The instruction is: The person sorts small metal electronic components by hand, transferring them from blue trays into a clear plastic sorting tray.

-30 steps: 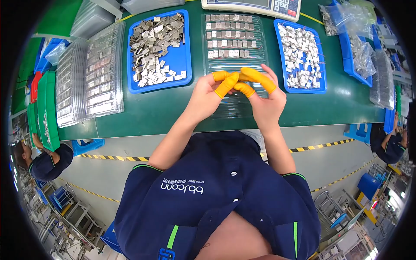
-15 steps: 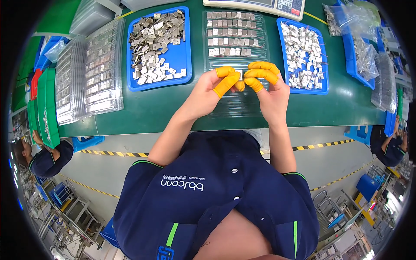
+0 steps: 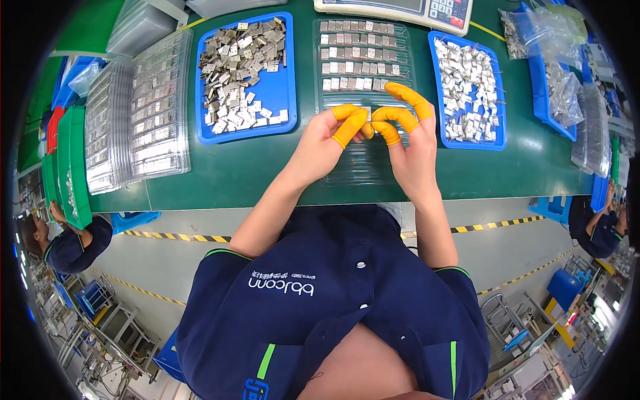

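Note:
Both hands wear yellow finger cots and meet above the lower part of a clear ridged plastic tray (image 3: 360, 175). My left hand (image 3: 319, 143) pinches a small pale rectangular part (image 3: 368, 115) between thumb and fingers. From the other side, my right hand (image 3: 412, 143) closes its thumb and a finger at the same part, while another covered finger is raised and apart. The fingertips hide most of the part. Beyond the hands, the plastic tray holds several rows of small grey and white rectangular parts (image 3: 360, 55).
On the left stands a blue tray (image 3: 292, 80) of loose metal-grey parts, beside stacked clear trays (image 3: 160, 150). A blue tray (image 3: 501, 100) of white parts with thin wires stands right. A scale (image 3: 433, 13) sits at the back. Other people work at both sides.
My right hand's upper finger has lifted away from the others and straightened. The pinched part stays in almost the same place. The view has shifted slightly.

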### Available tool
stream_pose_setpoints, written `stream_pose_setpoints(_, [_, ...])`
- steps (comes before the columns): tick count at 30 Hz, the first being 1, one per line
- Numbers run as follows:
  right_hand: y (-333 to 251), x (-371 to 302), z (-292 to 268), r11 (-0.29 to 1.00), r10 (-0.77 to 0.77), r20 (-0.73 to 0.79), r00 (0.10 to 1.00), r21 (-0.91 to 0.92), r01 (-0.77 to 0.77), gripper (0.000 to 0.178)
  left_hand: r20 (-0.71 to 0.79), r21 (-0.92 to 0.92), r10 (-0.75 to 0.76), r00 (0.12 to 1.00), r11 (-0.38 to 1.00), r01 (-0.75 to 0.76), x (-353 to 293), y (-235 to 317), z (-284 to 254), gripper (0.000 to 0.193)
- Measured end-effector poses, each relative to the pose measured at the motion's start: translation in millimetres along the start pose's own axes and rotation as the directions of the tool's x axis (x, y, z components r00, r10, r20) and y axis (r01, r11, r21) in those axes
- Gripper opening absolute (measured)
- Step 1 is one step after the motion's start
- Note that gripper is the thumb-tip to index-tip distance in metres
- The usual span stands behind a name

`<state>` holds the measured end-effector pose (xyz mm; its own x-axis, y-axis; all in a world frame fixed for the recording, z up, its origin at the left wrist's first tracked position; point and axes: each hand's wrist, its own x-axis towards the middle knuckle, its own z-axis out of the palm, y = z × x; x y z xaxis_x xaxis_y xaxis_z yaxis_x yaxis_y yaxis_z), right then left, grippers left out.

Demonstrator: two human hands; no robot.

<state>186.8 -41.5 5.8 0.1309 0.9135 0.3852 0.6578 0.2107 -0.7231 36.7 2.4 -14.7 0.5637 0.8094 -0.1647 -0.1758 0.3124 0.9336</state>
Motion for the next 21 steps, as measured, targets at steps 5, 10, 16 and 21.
stream_pose_setpoints(5, [12.4,19.1,-7.1,0.933,-0.129,0.008,0.992,-0.338,0.124,0.016,-0.077,0.106,0.08,0.994,0.992,-0.071,-1.6,2.6,-4.7,0.02])
stream_pose_setpoints(10, [47.7,27.7,-8.9,0.764,-0.156,0.09,0.984,-0.62,0.178,0.015,-0.154,0.252,0.16,0.975,0.96,-0.118,-17.5,16.3,-21.0,0.015])
stream_pose_setpoints(16, [51.5,30.7,-3.4,0.716,-0.135,0.164,0.977,-0.665,0.211,0.017,-0.336,0.369,0.238,0.911,0.924,-0.105,-42.4,23.0,-48.3,0.016])
stream_pose_setpoints(21, [54.2,28.7,-6.1,0.766,-0.12,0.13,0.984,-0.619,0.176,0.02,-0.44,0.286,0.194,0.877,0.956,-0.068,-50.4,30.9,-67.0,0.018])
